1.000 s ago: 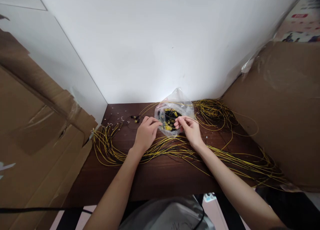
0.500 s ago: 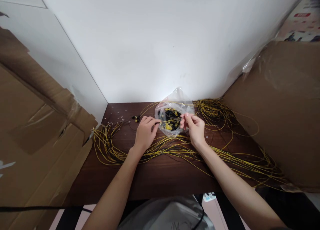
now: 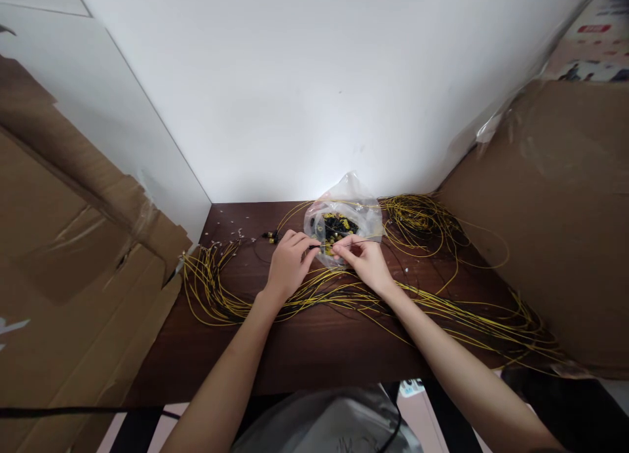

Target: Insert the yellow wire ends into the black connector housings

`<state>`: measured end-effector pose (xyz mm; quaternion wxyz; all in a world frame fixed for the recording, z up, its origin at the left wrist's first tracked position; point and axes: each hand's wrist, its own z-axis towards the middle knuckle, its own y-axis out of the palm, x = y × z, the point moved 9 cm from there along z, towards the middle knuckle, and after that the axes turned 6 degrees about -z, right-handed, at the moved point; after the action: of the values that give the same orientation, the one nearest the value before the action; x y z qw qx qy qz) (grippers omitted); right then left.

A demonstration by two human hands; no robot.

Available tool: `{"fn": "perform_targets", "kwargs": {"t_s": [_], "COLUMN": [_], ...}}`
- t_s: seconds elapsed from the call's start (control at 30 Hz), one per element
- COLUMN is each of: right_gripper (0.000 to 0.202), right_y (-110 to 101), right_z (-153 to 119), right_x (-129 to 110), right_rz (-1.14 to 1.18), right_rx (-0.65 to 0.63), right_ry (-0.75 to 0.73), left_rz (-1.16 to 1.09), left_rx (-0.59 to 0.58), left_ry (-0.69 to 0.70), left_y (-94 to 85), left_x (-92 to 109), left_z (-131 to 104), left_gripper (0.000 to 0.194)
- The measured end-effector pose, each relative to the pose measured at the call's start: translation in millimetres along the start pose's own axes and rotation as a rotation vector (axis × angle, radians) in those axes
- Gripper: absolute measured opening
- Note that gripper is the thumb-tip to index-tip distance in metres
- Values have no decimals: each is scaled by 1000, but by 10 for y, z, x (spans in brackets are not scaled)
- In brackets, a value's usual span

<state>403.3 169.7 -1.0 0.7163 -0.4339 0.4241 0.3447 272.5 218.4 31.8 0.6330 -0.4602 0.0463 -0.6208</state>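
A white wall (image 3: 314, 92) rises behind the worktop's back edge. A torn-edged cardboard sheet or box (image 3: 73, 256) takes up the left side, and a cardboard box (image 3: 540, 210) stands along the right edge. The worktop (image 3: 314, 358) itself is dark brown.

Across its middle, from near the left edge toward the front right corner, lies a long bundle of yellow and black wires (image 3: 230, 309), running below the hands and passing under the right forearm. A tangled coil of similar wire (image 3: 417, 217) sits close to the back right corner. Between the coil and the left hand, near the middle of the back edge, an open clear plastic bag (image 3: 352, 189) holds a heap of small black and yellow parts (image 3: 339, 223).

Both hands are at the bag's near side, fingertips over its mouth. The left hand (image 3: 286, 263) has thumb and fingers together, clamped on a slim dark piece (image 3: 315, 246). The right hand (image 3: 366, 261) pinches a thin wire (image 3: 372, 242) between thumb and forefinger, just beside the left fingertips; its dark length trails toward the right edge. Whether wire and piece join is too small to tell.

Left of the bag lie a few loose connectors (image 3: 270, 238), and whitish bits (image 3: 240, 231) are scattered toward the back left corner.
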Motion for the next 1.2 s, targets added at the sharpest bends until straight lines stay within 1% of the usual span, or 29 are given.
{"fn": "perform_targets", "kwargs": {"t_s": [0.07,0.27,0.33,0.53,0.73,0.9,1.07,1.2], "right_gripper": [24,26,27,26,24,29,32,33], "right_y": [-22,-152,-152,-28,143,150,138,93], "right_z": [4,35,37,14,-25,-28,-18,-7], "right_x": [-8,81,97,31,-21,-6,-20,-45], "right_rz": [-5,126,156,132,106,113,85,78], "right_rx": [9,124,130,31,-117,-121,-115,-76], "right_ry": [4,87,97,58,19,49,39,15], "left_rz": [4,9,13,-12,-64,-86,-91,-99], "left_rx": [7,32,34,14,9,-10,-42,-41], "left_ry": [-2,-20,-26,14,79,92,81,75], "left_y": [-13,-40,-39,-10,13,37,77,77], "left_x": [-9,-34,-36,35,101,125,128,132], "left_z": [4,-2,-7,-6,-18,-21,-21,-24], "left_gripper": [15,14,14,15,15,14,13,18]}}
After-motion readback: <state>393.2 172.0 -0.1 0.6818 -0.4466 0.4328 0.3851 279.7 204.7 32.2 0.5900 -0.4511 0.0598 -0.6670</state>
